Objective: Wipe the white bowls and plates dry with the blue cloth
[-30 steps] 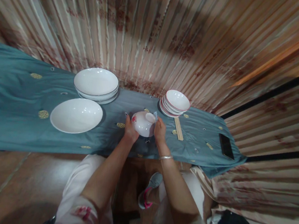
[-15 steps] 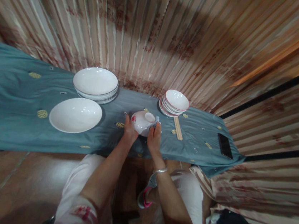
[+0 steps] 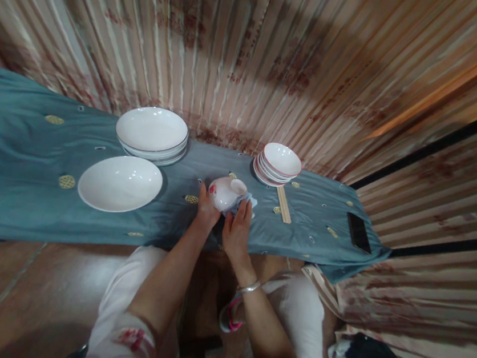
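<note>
We hold a glossy white ceramic bowl with a red flower (image 3: 221, 197), foot upward, over the teal patterned tablecloth (image 3: 177, 226): our left hand (image 3: 208, 209) is clamped on its left side, our right hand (image 3: 238, 229), fingers close together, presses a pale blue cloth (image 3: 251, 200) to its right. Beyond stand stacked red-rimmed white bowls (image 3: 281, 160).

The bowl (image 3: 221, 193) I hold: white, red flower-like motif. Against it, my cloth (image 3: 253, 201): pale blue. Left of the bowl: large dish (image 3: 119, 184), white; plate stack (image 3: 152, 132), white, dark rim line. Right of the bowl: small bowls (image 3: 278, 165), white, red rims; sticks (image 3: 284, 205), pale tan; phone (image 3: 359, 233), black. Beneath the bowl: tablecloth (image 3: 15, 176), blue-green, yellow pineapple-like motifs. Beyond the bowl: curtain (image 3: 218, 56), beige-brown, dark red floral patches.
</note>
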